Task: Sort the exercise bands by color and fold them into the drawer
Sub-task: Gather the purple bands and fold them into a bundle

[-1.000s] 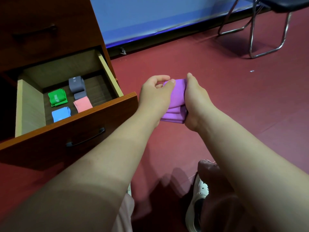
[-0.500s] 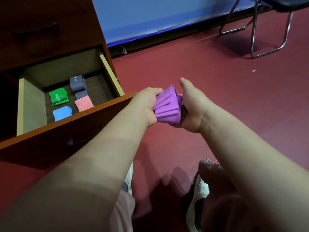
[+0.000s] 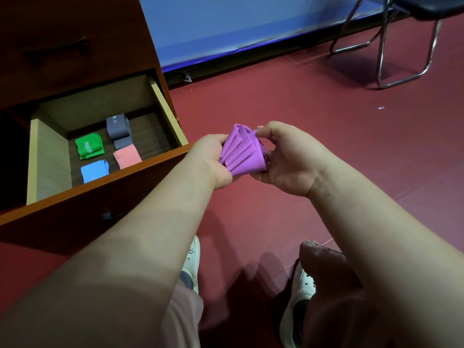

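Observation:
A folded purple band [image 3: 242, 151] sits between both hands above the red floor, its layers fanning apart at the top. My left hand [image 3: 209, 160] grips its lower left end. My right hand [image 3: 283, 156] pinches the upper right edge with thumb and fingers and cups it from behind. The open wooden drawer [image 3: 47, 156] at the left holds four folded bands: green [image 3: 89, 146], grey [image 3: 118, 129], pink [image 3: 127, 156] and blue [image 3: 95, 170].
The drawer's dark front panel [image 3: 75, 217] juts out just left of my left forearm. A metal-legged chair [image 3: 401, 41] stands at the far right. My white shoes [image 3: 297, 297] and knees are below, on the red floor [image 3: 326, 116].
The purple band went from a flat folded stack to fanned-out layers. Both hands dropped a little, and my right hand shifted from clasping its side to pinching its top edge.

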`<state>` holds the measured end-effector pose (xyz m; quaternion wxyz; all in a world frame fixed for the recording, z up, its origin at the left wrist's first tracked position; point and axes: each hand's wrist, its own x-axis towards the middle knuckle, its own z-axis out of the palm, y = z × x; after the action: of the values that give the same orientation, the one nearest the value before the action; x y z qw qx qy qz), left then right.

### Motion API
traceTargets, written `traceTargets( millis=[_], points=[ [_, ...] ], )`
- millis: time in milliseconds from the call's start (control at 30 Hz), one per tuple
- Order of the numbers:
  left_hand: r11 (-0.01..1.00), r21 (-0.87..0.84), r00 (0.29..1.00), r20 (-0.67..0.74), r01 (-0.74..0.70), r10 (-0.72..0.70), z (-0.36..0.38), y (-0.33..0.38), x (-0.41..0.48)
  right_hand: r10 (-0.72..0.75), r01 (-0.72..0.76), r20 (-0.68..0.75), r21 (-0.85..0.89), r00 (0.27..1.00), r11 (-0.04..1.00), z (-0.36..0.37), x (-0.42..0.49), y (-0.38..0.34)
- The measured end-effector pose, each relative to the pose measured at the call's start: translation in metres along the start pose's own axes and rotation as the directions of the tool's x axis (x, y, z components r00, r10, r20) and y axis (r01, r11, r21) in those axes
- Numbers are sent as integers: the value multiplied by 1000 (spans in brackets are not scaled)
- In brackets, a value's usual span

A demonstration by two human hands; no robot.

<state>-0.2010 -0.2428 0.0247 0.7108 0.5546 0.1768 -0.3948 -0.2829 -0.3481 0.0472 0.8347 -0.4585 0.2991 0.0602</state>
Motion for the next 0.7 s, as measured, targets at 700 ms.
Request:
traceTargets(
  millis=[700],
  points=[
    [993,-118,1000,24,-2,5,-2,3,-1,-171,150,-111,-173,979,973,4,2,6]
  ],
)
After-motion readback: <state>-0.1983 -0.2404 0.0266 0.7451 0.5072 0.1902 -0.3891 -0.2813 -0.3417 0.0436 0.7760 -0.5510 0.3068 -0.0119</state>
